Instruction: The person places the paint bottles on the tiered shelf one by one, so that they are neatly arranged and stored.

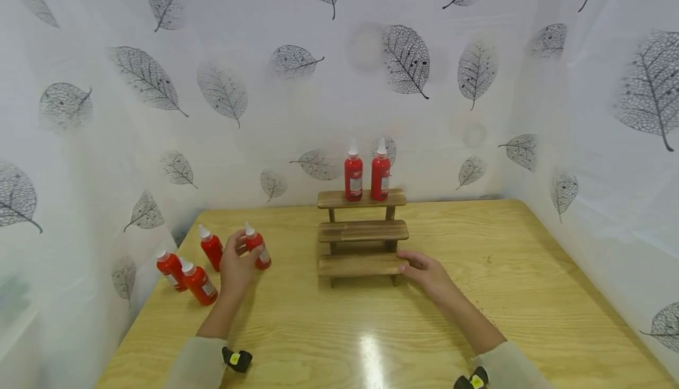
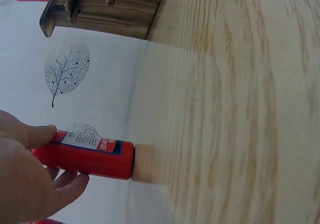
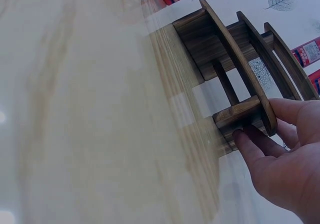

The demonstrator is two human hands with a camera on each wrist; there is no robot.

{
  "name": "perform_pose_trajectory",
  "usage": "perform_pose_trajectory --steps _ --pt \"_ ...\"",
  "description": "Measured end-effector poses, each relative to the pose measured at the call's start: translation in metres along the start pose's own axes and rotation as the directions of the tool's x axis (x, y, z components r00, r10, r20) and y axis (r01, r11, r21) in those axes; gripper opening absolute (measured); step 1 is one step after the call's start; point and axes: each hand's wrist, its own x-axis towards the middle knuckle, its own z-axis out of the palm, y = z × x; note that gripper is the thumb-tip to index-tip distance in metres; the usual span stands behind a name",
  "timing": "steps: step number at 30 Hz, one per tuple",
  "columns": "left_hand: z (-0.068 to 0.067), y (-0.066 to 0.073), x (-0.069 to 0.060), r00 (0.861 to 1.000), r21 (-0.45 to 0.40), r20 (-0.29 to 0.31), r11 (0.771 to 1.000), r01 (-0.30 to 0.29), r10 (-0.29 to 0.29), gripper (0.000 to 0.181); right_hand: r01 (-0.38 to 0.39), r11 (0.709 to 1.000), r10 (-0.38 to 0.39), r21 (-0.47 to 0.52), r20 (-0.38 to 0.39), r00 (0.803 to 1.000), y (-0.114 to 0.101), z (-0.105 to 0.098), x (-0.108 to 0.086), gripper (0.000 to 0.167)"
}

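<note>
My left hand (image 1: 237, 265) grips a red squeeze bottle (image 1: 258, 249) with a white pointed nozzle, thumb on one side and fingers on the other. In the left wrist view, the base of this bottle (image 2: 95, 155) is at or very near the tabletop; its nozzle is hidden by the hand. A three-tier wooden step rack (image 1: 363, 265) stands at the middle of the table. My right hand (image 1: 432, 280) pinches the right end of its lowest step, thumb below and fingers above, as the right wrist view shows. Two like bottles (image 1: 354, 178) stand upright on the top step.
Three more red bottles (image 1: 199, 284) stand grouped on the table's left side, beside my left forearm. The light wooden table (image 1: 297, 336) reaches back to a white leaf-patterned sheet (image 1: 244, 159), which also hangs along both sides. The two lower steps (image 1: 363, 231) carry no bottles.
</note>
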Motion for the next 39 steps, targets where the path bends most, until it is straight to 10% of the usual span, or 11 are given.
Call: perform_pose_trajectory --steps 16,39 --pt "0.015 0.048 -0.027 0.979 -0.107 0.092 0.979 -0.174 0.184 0.053 -0.015 1.0 0.015 -0.002 -0.006 1.0 -0.001 -0.001 -0.001 0.052" --pt "0.114 0.12 -0.032 0.878 -0.222 0.264 0.911 -0.346 0.398 0.047 -0.006 1.0 0.006 -0.023 -0.001 1.0 -0.005 0.0 -0.003 0.052"
